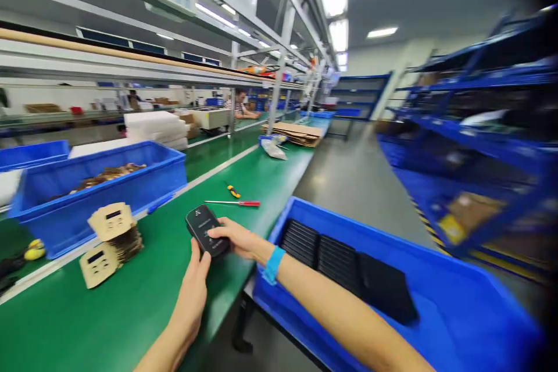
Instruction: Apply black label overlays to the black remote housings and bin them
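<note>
A black, rounded device (204, 225) with small white markings on its face is tilted just over the green bench. My left hand (194, 279) grips its lower left edge, fingers partly hidden beneath. From the right, my right hand (235, 236) holds the same device, with one digit laid across its face. A blue band (273, 265) circles my right wrist. Beyond the device lie a red-handled screwdriver (248, 203) and a small yellow-and-black tool (234, 191). Left of my hands stand stacked beige panels (114, 222) with dark windows and holes.
A blue bin (462, 296) at my right holds several black ribbed pieces (337, 258). Another blue bin (161, 180) on the left contains brownish parts. Flat cardboard (296, 132) lies farther down the green bench (39, 331). Blue shelving (492, 145) lines the right; a person (242, 106) sits far off.
</note>
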{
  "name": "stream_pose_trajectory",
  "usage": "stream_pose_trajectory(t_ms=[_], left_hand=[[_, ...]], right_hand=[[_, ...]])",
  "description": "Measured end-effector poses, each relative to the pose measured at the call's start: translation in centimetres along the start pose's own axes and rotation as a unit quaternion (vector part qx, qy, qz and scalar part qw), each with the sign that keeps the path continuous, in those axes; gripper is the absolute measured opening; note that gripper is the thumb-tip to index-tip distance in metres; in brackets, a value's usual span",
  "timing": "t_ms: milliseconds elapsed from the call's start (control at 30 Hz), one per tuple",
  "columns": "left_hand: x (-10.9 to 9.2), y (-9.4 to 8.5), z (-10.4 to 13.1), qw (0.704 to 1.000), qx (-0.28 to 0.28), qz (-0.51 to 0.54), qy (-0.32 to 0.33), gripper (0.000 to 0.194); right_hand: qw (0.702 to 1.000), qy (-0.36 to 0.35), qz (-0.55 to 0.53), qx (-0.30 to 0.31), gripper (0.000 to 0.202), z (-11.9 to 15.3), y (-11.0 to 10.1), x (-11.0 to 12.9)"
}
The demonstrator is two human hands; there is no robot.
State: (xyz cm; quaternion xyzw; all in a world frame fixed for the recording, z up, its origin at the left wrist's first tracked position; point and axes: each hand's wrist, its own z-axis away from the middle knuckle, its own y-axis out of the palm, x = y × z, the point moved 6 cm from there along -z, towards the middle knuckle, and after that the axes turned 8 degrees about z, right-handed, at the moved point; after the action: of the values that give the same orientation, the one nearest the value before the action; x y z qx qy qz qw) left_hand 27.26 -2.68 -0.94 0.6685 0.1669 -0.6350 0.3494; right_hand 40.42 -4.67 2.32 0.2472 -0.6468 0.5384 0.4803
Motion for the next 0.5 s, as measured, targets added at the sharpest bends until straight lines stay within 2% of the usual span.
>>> stream_pose_trajectory(t_ms=[67,100,133,167,200,267,333,400,500], left_hand=[[-0.3,2.3,3.9,0.986,0.136,-0.1,0.006,0.068],[-0.6,3.0,5.7,0.965,0.205,-0.162,0.028,0.067],[-1.0,3.2,7.2,0.938,0.252,-0.229,0.063,0.062],[-1.3,3.0,8.3,0.908,0.279,-0.294,0.109,0.056],[-1.7,2.4,9.0,0.878,0.28,-0.352,0.163,0.049],[-2.1,0.4,9.7,0.826,0.239,-0.441,0.258,0.037],[-2.0,-2.2,9.8,0.787,0.183,-0.505,0.304,0.031],[-1.5,-5.4,10.0,0.768,0.133,-0.552,0.298,0.03],[-1.2,-10.5,11.1,0.778,0.099,-0.564,0.257,0.034]], right_hand=[[0.999,0.011,0.028,-0.043,0.049,7.0,-5.5,-1.3],[0.996,0.019,0.053,-0.068,0.057,10.7,-8.4,-2.0],[0.991,0.03,0.086,-0.097,0.065,14.2,-11.2,-2.9],[0.983,0.047,0.126,-0.122,0.071,17.5,-13.7,-3.9],[0.971,0.07,0.172,-0.148,0.073,20.5,-15.9,-5.3],[0.939,0.122,0.265,-0.182,0.071,25.2,-18.8,-8.8],[0.909,0.163,0.337,-0.183,0.063,28.5,-19.5,-13.1],[0.88,0.195,0.394,-0.18,0.059,30.8,-18.7,-17.0],[0.824,0.207,0.483,-0.212,0.061,32.3,-16.5,-20.4]])
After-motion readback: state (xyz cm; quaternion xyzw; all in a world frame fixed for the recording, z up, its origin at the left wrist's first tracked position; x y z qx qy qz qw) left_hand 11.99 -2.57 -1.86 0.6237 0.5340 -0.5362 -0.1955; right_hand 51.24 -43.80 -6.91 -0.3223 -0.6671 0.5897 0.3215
